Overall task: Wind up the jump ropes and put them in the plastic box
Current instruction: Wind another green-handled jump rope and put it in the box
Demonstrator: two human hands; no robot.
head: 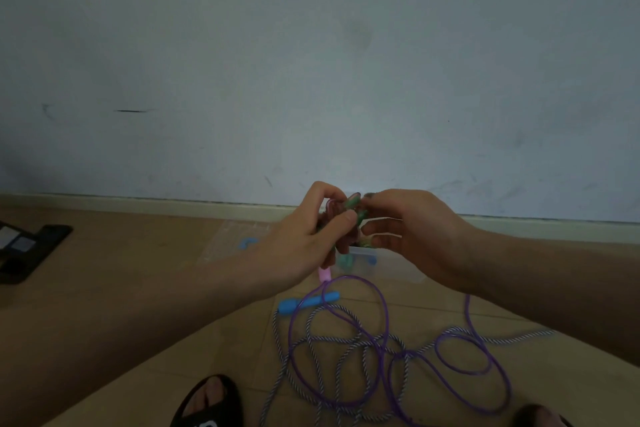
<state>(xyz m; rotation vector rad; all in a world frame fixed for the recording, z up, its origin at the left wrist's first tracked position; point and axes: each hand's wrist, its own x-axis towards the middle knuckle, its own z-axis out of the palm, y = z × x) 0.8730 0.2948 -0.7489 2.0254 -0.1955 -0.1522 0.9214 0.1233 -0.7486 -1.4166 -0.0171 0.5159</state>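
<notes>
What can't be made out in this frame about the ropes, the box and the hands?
Head view only:
- Bundle of green and pink rope: both hands, left hand and right hand, cover it, so how far it is wound is unclear.
- Clear plastic box: mostly behind the hands; contents unreadable.
- Purple plastic rope and grey-white braided rope: tangled, ends run under the forearms and off the bottom edge.
- Dark flat object on the floor: cut off by the left edge, dim.

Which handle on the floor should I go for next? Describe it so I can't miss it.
Look at the floor below the two raised hands, above the tangle of ropes. The blue handle lies flat there, crossed by the purple rope. It is the only blue handle on the floor; the pink handle hangs from the left hand.
</notes>
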